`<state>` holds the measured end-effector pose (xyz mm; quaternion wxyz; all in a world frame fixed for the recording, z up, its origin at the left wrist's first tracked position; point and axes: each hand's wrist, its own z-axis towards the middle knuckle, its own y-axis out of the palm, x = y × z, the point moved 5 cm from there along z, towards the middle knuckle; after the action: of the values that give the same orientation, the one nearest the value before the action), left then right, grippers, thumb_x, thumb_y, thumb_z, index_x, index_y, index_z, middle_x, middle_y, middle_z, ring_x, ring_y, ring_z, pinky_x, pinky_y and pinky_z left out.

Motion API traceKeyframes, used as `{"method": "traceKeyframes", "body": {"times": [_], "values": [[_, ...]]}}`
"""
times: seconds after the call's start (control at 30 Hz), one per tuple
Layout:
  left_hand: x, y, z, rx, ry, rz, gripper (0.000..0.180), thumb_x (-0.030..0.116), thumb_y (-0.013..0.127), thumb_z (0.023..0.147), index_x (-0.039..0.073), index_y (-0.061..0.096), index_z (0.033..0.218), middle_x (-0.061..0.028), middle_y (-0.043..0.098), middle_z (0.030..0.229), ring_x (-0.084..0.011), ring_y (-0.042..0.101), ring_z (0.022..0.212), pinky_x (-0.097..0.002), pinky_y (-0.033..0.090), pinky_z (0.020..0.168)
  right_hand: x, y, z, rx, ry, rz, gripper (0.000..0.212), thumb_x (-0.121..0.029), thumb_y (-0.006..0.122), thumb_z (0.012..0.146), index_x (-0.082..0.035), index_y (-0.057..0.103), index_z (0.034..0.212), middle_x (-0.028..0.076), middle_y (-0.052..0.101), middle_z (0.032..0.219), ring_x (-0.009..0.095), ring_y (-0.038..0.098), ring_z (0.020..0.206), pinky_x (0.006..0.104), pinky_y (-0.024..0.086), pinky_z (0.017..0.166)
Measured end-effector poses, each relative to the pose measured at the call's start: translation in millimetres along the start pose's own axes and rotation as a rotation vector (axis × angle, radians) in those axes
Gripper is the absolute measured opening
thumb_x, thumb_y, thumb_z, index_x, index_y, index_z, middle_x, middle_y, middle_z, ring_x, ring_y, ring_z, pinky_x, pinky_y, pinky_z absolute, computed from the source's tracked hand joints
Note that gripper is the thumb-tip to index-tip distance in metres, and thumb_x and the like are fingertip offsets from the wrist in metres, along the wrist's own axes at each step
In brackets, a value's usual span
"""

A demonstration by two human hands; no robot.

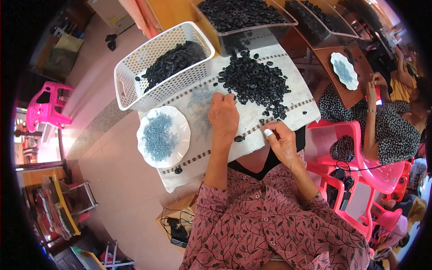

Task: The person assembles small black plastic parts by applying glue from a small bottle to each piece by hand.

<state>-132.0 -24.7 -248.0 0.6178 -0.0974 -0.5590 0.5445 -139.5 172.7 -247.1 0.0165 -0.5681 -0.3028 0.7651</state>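
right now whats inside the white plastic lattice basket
The white plastic lattice basket holds a heap of small black ring-shaped parts, banked toward its far end. The near end shows bare floor. Anything beneath the heap is covered.

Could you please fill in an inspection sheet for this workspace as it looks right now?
Surface: white cloth with dotted stripes spread over the work board.
Job's things: heap of black rings on the cloth; white basket and clear bins holding more; white plate of small pale blue parts.
Clutter: loose blue parts and stray rings on the cloth.
Hands: left hand lies flat on the cloth beside the heap; right hand pinches a small white piece at the cloth's edge.
Cables: black cables in a cardboard box on the floor.
Surroundings: pink chairs; a co-worker's hands by a second plate.
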Motion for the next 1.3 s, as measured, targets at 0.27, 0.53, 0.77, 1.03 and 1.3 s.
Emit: {"method": "traceKeyframes", "body": {"times": [0.27,0.53,0.77,1.03,1.3], "values": [[0.2,12.7,16.3,-0.126,-0.072,0.138,0.022,0.015,0.068,0.077,0.011,0.067,0.099,-0.0105,0.053,0.093,-0.0299,0.057,0.089,-0.041,0.048,0.075,-5.2,-6.2,2.2,0.028,-0.054,-0.043,0.014,0.004,0.056,0.08,0.0,0.061,0.091,0.014,0.06,0.081,0.023,0.061,0.07,0.0308,0.049,0.062],[6.9,-2.6,-10.4,-0.148,-0.229,-0.952,0.018,0.01,0.061,0.088,-0.001,0.063,0.102,-0.0107,0.064,0.09,-0.0166,0.064,0.072,-0.0283,0.055,0.064,-4.6,-8.4,3.0,0.055,-0.027,-0.065,0.012,0.003,0.058,0.08,0.0,0.061,0.091,0.013,0.06,0.081,0.024,0.061,0.068,0.0309,0.049,0.061],[24.4,-1.8,-50.6,-0.27,-0.437,-1.531,0.019,0.008,0.055,0.092,-0.005,0.06,0.105,-0.0151,0.065,0.093,-0.0162,0.065,0.072,-0.0282,0.056,0.065,-12.0,-2.2,2.8,0.018,-0.007,0.021,0.014,0.002,0.058,0.083,0.0,0.061,0.096,0.008,0.061,0.082,0.015,0.059,0.067,0.0261,0.048,0.06],[39.2,-5.2,-67.3,-0.217,-0.23,-1.277,0.018,0.0,0.058,0.088,-0.002,0.062,0.106,-0.0087,0.065,0.092,-0.0103,0.062,0.08,-0.0242,0.052,0.072,-23.9,-4.9,4.6,0.053,0.115,0.46,0.014,-0.003,0.059,0.09,-0.001,0.061,0.103,0.0,0.061,0.084,0.003,0.053,0.065,0.0165,0.044,0.058],[46.0,-8.2,-70.8,-0.233,-0.153,-1.17,0.022,-0.002,0.06,0.086,-0.001,0.064,0.107,-0.0067,0.061,0.099,-0.0095,0.059,0.079,-0.0204,0.048,0.07,-14.5,-0.4,0.0,0.001,0.232,0.588,0.009,-0.008,0.059,0.091,-0.001,0.06,0.097,0.0,0.062,0.08,0.003,0.055,0.066,0.0164,0.044,0.056]]}}
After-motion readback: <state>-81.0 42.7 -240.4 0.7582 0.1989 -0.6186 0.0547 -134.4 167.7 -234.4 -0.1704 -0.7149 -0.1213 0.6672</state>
